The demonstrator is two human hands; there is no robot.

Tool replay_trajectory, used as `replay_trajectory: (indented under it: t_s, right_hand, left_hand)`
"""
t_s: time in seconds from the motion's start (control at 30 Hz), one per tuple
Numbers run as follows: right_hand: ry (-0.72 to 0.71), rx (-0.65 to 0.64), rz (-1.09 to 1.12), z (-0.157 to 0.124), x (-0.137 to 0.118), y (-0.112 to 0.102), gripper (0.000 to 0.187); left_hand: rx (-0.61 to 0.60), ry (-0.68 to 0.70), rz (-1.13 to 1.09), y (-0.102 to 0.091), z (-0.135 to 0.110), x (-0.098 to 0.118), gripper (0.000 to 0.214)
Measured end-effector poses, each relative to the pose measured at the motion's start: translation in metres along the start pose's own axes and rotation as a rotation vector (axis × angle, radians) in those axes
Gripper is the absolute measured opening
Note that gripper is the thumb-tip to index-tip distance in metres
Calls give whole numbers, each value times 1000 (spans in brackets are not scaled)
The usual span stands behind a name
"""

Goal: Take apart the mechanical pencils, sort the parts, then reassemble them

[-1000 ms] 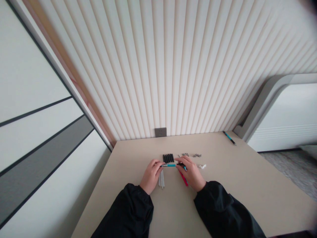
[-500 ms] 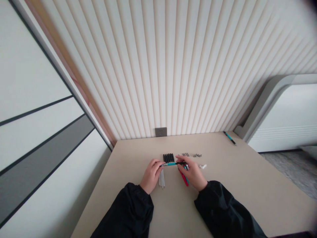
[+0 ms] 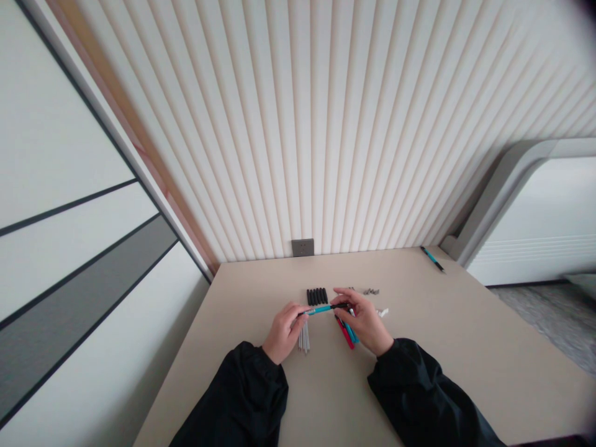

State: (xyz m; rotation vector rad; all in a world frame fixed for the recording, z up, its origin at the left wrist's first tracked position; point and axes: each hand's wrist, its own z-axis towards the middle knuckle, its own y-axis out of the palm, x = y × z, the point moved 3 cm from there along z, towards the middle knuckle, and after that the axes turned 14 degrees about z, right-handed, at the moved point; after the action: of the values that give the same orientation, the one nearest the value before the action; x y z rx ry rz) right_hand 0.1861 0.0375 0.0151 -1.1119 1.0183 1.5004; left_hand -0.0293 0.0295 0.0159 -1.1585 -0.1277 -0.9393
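Observation:
A blue pen [image 3: 320, 310] with a black end is held level above the table between both hands. My left hand [image 3: 284, 330] pinches its left end, and my right hand [image 3: 365, 324] grips the black end on the right. Under the left fingers lies a bundle of thin pale refills [image 3: 304, 338]. Red and blue pen barrels [image 3: 345, 333] lie just below the right fingers, partly covered by that hand. Behind the pen is a row of short black grips [image 3: 317, 296].
Small metallic parts [image 3: 371, 292] and white pieces [image 3: 382, 312] lie right of my right hand. A blue and black pen [image 3: 433, 259] rests at the table's [image 3: 242, 292] far right corner. A socket [image 3: 302, 248] is on the ribbed wall behind.
The pen has tilted slightly, its right end a little higher. My right hand has shifted slightly to the right, showing more of the blue barrels beneath it.

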Motion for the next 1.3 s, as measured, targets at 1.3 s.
replay_trajectory:
  t_s: [1.3]
  right_hand:
    - [108,16,-158,-6,3,2,35]
  left_hand:
    - [44,-45,-90,1,-1,-3,16]
